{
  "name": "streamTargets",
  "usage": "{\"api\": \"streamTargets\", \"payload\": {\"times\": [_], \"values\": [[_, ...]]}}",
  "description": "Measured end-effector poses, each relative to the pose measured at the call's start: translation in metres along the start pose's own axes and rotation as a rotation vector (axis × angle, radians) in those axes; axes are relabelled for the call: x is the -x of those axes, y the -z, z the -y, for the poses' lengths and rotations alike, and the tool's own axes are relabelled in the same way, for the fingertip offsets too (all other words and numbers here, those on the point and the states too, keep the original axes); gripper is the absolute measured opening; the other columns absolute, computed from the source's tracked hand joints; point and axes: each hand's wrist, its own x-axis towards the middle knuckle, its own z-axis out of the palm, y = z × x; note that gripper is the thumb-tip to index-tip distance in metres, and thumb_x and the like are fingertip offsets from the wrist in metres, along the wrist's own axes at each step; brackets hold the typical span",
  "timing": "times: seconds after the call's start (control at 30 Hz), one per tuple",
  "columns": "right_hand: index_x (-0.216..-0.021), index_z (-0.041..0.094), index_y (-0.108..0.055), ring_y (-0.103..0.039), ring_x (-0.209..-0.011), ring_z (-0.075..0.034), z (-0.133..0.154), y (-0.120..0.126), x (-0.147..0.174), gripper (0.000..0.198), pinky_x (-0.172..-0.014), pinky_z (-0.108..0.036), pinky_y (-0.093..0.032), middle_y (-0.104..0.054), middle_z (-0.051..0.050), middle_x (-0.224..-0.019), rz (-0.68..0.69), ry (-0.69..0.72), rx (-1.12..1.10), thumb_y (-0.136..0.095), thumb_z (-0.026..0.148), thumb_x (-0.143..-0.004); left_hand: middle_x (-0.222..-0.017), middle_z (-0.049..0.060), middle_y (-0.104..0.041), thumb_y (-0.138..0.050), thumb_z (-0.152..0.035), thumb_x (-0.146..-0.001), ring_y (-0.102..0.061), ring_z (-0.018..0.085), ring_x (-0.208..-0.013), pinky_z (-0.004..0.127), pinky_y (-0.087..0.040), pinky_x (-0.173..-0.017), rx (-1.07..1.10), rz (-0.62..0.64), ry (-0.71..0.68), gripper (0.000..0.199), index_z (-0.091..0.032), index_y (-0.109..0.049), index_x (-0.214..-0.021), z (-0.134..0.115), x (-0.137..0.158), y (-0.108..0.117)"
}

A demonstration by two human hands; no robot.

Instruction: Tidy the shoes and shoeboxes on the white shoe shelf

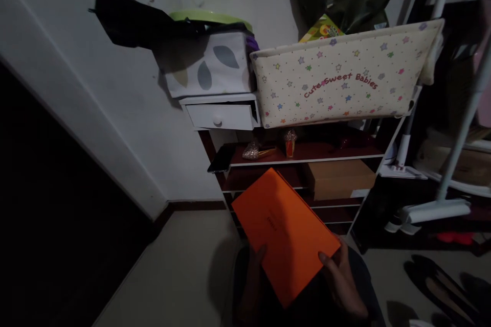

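Note:
An orange box (284, 235) with small dark lettering on its top is held tilted over my lap. My left hand (256, 265) grips its left edge, with the thumb on top and the other fingers out of sight beneath. At the lower right corner, my right hand (341, 271) has its thumb pressed on the top and its fingers around the side. Behind the box stands a shoe rack (268, 161) with dark red shelves. A pair of glittery high-heeled shoes (251, 150) is on its upper shelf, one lying over and one upright.
A brown cardboard box (341, 179) sits on a lower shelf. A dark, phone-like slab (221, 158) juts past the shelf's left end. A star-patterned fabric bin (337, 76) and a white drawer (218, 116) are above. Mops (437, 209) and black shoes (441, 286) are at right.

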Motion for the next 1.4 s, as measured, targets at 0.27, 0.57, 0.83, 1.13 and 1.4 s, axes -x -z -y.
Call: {"api": "streamTargets", "payload": {"times": [0.27, 0.57, 0.83, 1.13, 1.4], "values": [[-0.143, 0.035, -0.033, -0.061, -0.127, -0.02, -0.006, -0.039, -0.017, 0.102, -0.078, -0.02, -0.059, -0.045, -0.003, -0.151, -0.076, -0.065, -0.24, -0.087, 0.066, -0.062, -0.17, 0.007, -0.035, -0.069, -0.049, -0.097, -0.038, 0.03, -0.155, 0.042, -0.041, -0.125, -0.235, -0.004, -0.221, 0.093, -0.033, -0.019, -0.173, -0.047, -0.025, -0.021], [-0.158, 0.047, -0.017, -0.057, -0.137, -0.013, 0.007, -0.088, -0.073, 0.13, -0.1, -0.019, -0.057, -0.046, 0.002, -0.153, -0.003, -0.024, -0.331, -0.093, 0.06, -0.054, -0.173, 0.011, -0.027, -0.065, -0.064, -0.095, -0.032, 0.029, -0.158, 0.04, -0.032, -0.129, -0.658, 0.069, -0.462, 0.096, -0.024, -0.023, -0.172, -0.084, -0.106, -0.011], [-0.154, 0.023, -0.04, -0.054, -0.137, -0.02, 0.017, 0.003, -0.111, 0.114, -0.133, -0.047, -0.034, -0.053, -0.009, -0.146, -0.131, 0.223, 0.108, -0.078, 0.079, -0.062, -0.162, 0.02, -0.043, -0.053, -0.074, -0.094, -0.034, 0.033, -0.157, 0.043, -0.026, -0.132, -0.825, -0.176, -0.586, 0.09, -0.006, -0.05, -0.154, -0.107, -0.177, -0.028], [-0.149, 0.017, -0.056, -0.048, -0.144, -0.023, 0.144, 0.119, -0.211, 0.113, -0.13, -0.04, -0.035, -0.05, -0.008, -0.151, -0.408, 0.488, 0.345, -0.061, 0.093, -0.065, -0.163, 0.017, -0.043, -0.046, -0.042, -0.105, -0.039, 0.026, -0.155, 0.038, -0.024, -0.133, -0.864, -0.238, -0.52, 0.063, -0.006, -0.048, -0.157, -0.114, -0.202, -0.034], [-0.132, 0.015, -0.066, -0.06, -0.117, -0.015, 0.144, 0.108, -0.241, 0.108, -0.092, -0.021, -0.048, -0.062, -0.006, -0.134, -0.315, 0.349, 0.287, -0.071, 0.091, -0.056, -0.162, 0.017, -0.044, -0.044, -0.052, -0.106, -0.039, 0.026, -0.154, 0.038, -0.025, -0.132, -0.886, -0.225, -0.494, 0.065, -0.008, -0.051, -0.154, -0.115, -0.202, -0.041]]}}
